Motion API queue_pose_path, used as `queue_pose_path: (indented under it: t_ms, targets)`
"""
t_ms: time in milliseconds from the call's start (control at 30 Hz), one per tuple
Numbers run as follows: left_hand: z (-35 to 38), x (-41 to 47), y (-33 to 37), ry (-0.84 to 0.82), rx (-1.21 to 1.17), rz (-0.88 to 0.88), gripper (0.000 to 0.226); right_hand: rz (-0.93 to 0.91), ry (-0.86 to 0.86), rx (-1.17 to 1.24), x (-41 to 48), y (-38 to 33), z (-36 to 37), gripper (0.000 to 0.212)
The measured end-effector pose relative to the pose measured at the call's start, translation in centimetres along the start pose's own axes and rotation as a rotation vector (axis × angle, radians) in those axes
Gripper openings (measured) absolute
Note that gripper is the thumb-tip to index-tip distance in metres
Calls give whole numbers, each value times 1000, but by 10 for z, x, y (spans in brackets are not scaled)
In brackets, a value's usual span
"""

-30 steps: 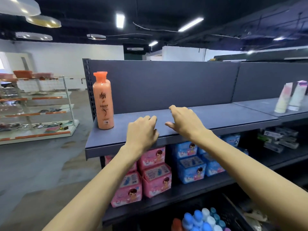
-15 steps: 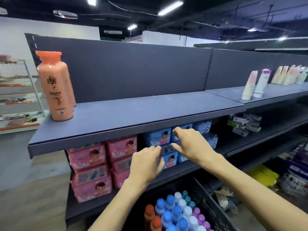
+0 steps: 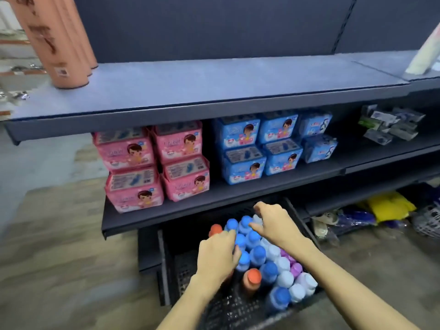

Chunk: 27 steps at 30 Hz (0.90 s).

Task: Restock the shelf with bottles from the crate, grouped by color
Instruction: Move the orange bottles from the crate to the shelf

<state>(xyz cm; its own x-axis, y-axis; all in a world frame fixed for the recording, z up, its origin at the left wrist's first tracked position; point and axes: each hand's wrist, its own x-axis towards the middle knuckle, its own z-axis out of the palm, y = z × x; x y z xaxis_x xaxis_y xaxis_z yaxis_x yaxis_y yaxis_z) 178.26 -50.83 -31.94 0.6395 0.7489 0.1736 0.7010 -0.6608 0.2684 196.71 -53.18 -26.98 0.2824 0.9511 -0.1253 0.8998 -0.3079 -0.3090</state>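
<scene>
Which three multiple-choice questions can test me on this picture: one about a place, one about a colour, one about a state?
1. Where is the crate?
A. On a trolley
B. Below the shelf of packs
C. In the person's arms

2. What colour are the shelf bottles on the top shelf?
A. Orange
B. Blue
C. Purple

3. How do the crate bottles sit?
A. Upright, caps up
B. Lying on their sides
C. Scattered over the floor

Answers:
1 B: the crate sits lower than the shelf that carries the pink packs and blue packs.
2 A: their bodies are plainly orange against the dark back panel.
3 A: their round caps point up towards the camera, packed side by side.
</scene>
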Motion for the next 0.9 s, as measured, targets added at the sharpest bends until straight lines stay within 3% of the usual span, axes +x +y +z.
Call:
queue_pose_path:
  t_ms: [267, 633, 800, 900]
  targets:
    - [51, -26, -6, -171, 5, -76, 19, 92, -173, 29, -21, 36, 86, 30]
    - [86, -33, -6, -383, 73, -98, 26, 292, -453, 128, -37, 56, 155, 45]
    - [105, -39, -12, -472, 67, -152, 28, 442, -385, 218, -39, 49, 178, 35]
    - [114, -42, -9, -480, 27, -181, 31, 438, -362, 189, -36, 44, 187, 36]
